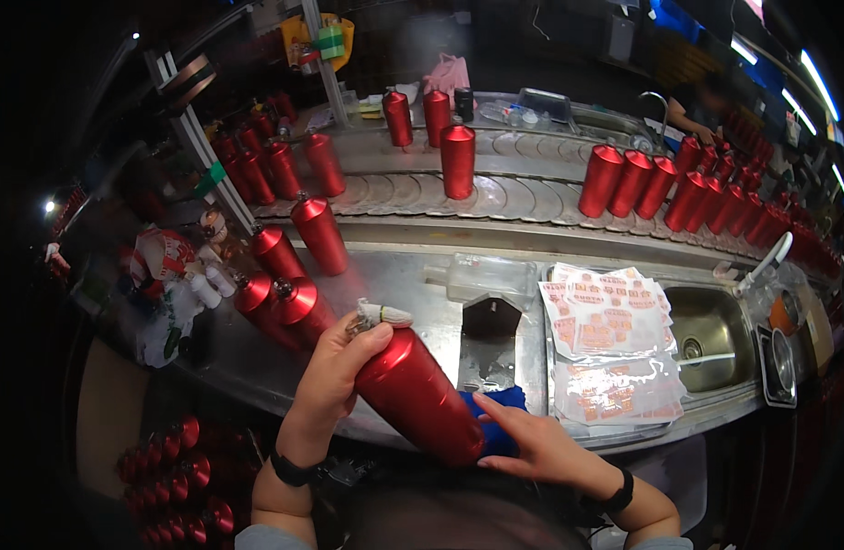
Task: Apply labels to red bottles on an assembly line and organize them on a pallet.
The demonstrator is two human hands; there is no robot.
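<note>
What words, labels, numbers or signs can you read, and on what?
Printed sheets beside the sink: orange-red characters and lettering, which I won't copy.
Red metallic bottle in the left hand: no lettering visible.
Red-and-white packaging at left: any print is too blurred to read.

Dim surroundings, dark vignette around frame rim; centre moderately lit. Tube light glaring upper right. White glare on printed sheets, right of centre. Fisheye curves edges of table. Upper-centre background hazy, soft.
</note>
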